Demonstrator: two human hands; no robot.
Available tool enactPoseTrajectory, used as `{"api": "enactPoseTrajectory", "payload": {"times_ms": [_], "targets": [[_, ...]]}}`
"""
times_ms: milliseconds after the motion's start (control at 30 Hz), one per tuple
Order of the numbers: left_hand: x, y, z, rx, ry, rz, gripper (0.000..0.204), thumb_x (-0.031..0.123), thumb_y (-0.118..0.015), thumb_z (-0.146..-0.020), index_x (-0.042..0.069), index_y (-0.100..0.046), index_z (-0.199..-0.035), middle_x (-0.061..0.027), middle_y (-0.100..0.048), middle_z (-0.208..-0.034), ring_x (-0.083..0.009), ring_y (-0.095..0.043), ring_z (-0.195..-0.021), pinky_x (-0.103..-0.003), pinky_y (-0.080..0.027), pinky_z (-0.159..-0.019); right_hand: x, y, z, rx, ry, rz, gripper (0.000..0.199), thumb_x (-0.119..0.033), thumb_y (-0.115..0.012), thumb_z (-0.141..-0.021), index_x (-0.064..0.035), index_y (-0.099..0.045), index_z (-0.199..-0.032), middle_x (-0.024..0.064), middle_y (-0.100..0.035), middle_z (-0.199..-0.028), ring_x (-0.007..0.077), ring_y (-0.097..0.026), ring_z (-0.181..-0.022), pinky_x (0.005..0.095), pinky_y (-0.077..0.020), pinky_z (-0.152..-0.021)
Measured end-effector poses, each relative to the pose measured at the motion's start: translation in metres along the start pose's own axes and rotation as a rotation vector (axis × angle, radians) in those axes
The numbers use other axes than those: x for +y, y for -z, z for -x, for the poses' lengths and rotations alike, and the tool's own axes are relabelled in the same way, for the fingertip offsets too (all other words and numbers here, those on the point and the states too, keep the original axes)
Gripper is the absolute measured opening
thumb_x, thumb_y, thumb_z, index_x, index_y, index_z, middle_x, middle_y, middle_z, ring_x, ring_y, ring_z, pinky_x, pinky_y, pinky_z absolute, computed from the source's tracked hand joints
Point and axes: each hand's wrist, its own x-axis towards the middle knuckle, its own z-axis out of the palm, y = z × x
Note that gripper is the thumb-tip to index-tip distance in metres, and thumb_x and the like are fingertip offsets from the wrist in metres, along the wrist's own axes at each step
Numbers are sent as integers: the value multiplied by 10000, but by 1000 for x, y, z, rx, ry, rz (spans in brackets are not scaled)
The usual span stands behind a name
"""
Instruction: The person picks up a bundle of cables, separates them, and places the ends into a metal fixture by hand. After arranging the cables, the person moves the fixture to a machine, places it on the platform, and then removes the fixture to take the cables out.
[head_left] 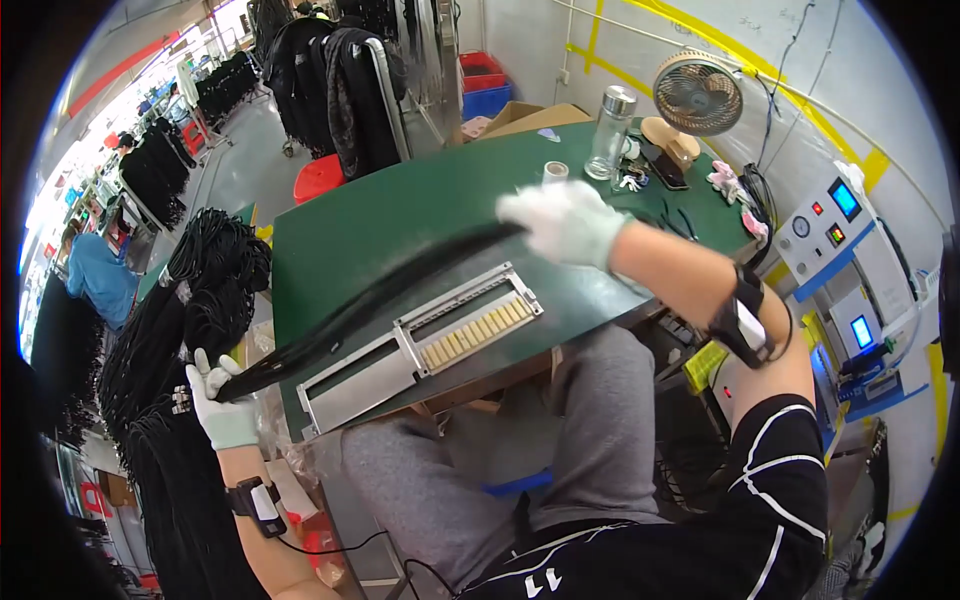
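A long bundle of black cords (370, 300) stretches across the green table (400, 215), blurred by motion. My right hand (562, 222), in a white glove, grips the bundle's far end above the table. My left hand (222, 400), also gloved, holds the near end off the table's left edge. Beneath the bundle lies a flat metal jig (375, 365) with a row of pale comb-like teeth (478, 328) at the table's front edge.
Many black cord bundles (180, 300) hang at my left. At the table's back stand a clear bottle (610, 135), a small fan (697, 97) and a tape roll (555, 172). A grey machine with small screens (840, 240) is at the right. Other people work far left.
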Motion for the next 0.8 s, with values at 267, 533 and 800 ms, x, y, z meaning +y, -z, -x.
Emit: {"api": "enactPoseTrajectory", "payload": {"times_ms": [267, 533, 800], "targets": [[-82, 5, -80, 94, 19, -43, 378, 387, -546, -1028, 46, -658, -1151, -95, -643, -852, -313, -636, -983, -570, -453, -1075, 109, -111, -157, 149, -22, 398, 199, -107, -578, -845, -181, -713, -972, 67, -700, -955, 273, -649, -1091, 513, -383, -1020], [-155, 40, -172, 232, 179, -113, 454, 489, -611, -971, 39, -679, -964, -129, -694, -876, -334, -668, -958, -564, -512, -998, 125, -202, -114, 9, -174, 135, 321, -269, -704, -796, -161, -710, -1098, 83, -659, -1196, 292, -596, -1138, 478, -379, -1048], [-102, 0, -138, 320, 416, -1465, 486, 511, -683, -925, 31, -666, -1000, -100, -686, -932, -270, -676, -854, -402, -550, -849, 5, -149, -14, -1, 123, -414, 557, -383, -783, -750, -93, -649, -1206, 159, -594, -1283, 381, -494, -1274, 492, -379, -1097]]}}
